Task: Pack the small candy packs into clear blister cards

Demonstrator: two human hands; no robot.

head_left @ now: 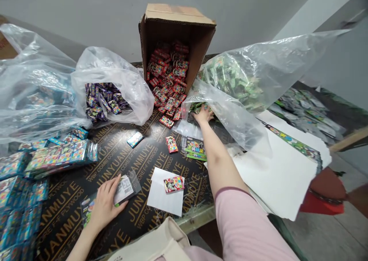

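Observation:
My left hand [105, 204] lies on a cellophane-wrapped card packet [124, 189] with its barcode side up, fingers over the packet's lower edge. My right hand [203, 114] reaches into the mouth of a clear plastic bag [234, 80] full of green packets, fingers spread on the pile. Just below that hand lies a green-labelled packet [194, 147]. A red packet [173, 184] rests on a white paper sheet [164, 192] between my hands. A loose blue packet [135, 139] and a red one [171, 144] lie farther up.
A tipped cardboard box [175, 30] spills red packets [168, 76] onto black plywood [66, 211]. Left stand a bag of purple packets [103, 101] and blue packet stacks [17, 215]. White sheets [276, 169] lie right; a tote bag [152, 245] sits at the front.

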